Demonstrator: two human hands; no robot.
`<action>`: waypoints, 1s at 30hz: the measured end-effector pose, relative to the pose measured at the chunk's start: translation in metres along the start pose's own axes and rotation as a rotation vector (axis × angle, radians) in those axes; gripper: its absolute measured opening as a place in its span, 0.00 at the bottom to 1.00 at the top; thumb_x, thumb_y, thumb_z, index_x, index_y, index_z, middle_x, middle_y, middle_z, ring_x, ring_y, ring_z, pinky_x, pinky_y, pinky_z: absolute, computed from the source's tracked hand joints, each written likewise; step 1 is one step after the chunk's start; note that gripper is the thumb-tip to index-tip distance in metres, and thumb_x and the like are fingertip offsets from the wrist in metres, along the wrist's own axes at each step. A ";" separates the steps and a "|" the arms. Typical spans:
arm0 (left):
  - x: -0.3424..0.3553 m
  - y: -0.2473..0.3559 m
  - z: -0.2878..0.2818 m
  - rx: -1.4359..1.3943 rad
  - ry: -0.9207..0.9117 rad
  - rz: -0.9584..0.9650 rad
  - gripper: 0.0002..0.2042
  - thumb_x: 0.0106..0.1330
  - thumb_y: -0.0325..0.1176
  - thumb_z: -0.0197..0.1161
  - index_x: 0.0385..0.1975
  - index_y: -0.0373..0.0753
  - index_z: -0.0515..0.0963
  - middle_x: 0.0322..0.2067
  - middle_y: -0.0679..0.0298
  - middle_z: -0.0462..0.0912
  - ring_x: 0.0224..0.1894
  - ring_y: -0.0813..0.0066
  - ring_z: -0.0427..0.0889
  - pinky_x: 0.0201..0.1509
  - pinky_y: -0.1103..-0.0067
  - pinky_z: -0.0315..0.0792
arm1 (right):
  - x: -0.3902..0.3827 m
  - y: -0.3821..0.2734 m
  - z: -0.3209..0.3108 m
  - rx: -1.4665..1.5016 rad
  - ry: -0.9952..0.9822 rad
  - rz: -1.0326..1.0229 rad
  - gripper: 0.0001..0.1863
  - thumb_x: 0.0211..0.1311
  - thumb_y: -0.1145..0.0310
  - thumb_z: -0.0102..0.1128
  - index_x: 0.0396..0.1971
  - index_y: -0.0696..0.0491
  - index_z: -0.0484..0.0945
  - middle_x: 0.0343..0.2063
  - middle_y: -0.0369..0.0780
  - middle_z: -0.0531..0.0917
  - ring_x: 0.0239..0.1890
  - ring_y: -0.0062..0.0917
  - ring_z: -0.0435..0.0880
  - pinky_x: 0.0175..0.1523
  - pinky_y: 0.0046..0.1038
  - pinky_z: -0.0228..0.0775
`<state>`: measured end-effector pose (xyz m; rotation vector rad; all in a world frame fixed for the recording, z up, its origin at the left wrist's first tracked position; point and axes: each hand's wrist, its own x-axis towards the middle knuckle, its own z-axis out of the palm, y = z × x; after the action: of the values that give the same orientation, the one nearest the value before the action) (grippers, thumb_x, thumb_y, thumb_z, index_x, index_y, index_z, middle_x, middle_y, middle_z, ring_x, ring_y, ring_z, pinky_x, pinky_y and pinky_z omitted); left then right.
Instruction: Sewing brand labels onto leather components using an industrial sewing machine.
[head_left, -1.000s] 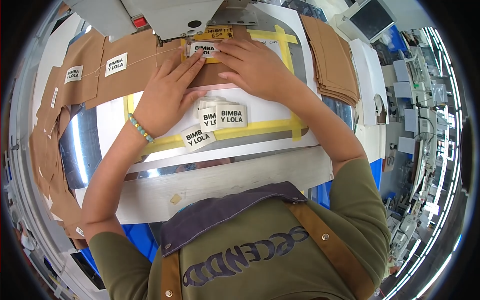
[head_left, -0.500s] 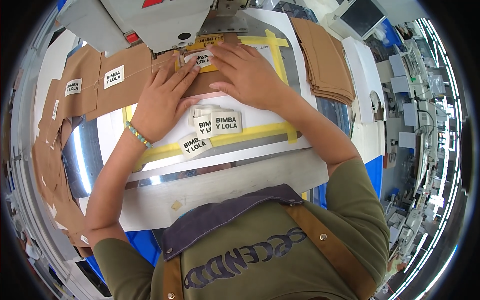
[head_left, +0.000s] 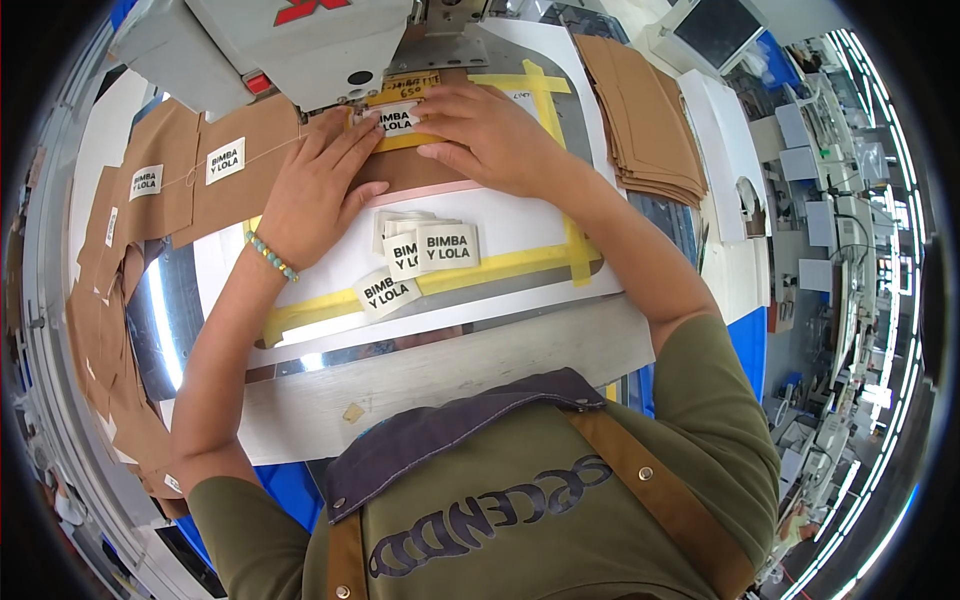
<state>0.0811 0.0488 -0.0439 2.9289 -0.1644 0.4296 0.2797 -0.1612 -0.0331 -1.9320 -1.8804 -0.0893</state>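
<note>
Both our hands, left hand [head_left: 318, 188] and right hand [head_left: 487, 137], press flat with spread fingers on the brown fabric piece [head_left: 400, 172] at upper centre beneath the sewing machine head [head_left: 300, 45], loose white labels [head_left: 425, 250] lying just below.

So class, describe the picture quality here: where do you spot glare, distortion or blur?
Head view: strong fisheye bending, with the stack of brown pieces and table edge curving toward a black rim; bright glare on the metal plate at the left; both hands and the white labels are sharp.
</note>
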 end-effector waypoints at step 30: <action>-0.018 -0.012 -0.041 -0.126 -0.014 -0.106 0.20 0.69 0.30 0.71 0.59 0.33 0.82 0.68 0.53 0.80 0.73 0.46 0.73 0.74 0.60 0.72 | 0.027 -0.001 0.007 0.085 -0.114 -0.072 0.23 0.79 0.52 0.58 0.55 0.54 0.88 0.66 0.40 0.83 0.68 0.40 0.77 0.71 0.41 0.73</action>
<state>0.0544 0.0697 -0.0126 2.8020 -0.0358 0.3689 0.2789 -0.1339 -0.0297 -1.8481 -1.9937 0.0795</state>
